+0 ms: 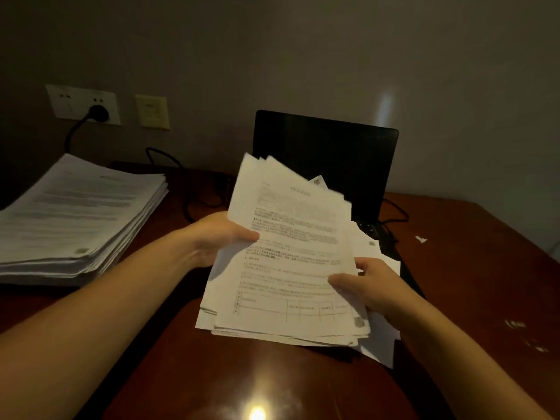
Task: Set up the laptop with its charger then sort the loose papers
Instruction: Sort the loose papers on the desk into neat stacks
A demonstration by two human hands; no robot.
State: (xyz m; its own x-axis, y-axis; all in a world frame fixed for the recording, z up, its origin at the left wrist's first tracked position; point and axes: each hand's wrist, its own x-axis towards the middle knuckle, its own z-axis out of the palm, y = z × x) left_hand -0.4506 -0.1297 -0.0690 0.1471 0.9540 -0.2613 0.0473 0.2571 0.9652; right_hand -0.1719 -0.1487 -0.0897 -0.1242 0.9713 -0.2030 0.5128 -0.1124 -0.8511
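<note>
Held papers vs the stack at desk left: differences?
The held papers are tilted up, gripped by the left hand and right hand; the stack lies flat on the desk. The held papers are fanned and uneven; the stack is fairly squared and thicker. Both are white printed sheets.

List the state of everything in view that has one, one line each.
laptop: lid open, screen dark.
plug: seated in the wall socket.
loose papers: unevenly fanned, gripped by both hands.
paper stack: lying on the desk, no hand on it.
left hand: grips the loose papers' left edge.
right hand: grips their lower right edge.
</note>
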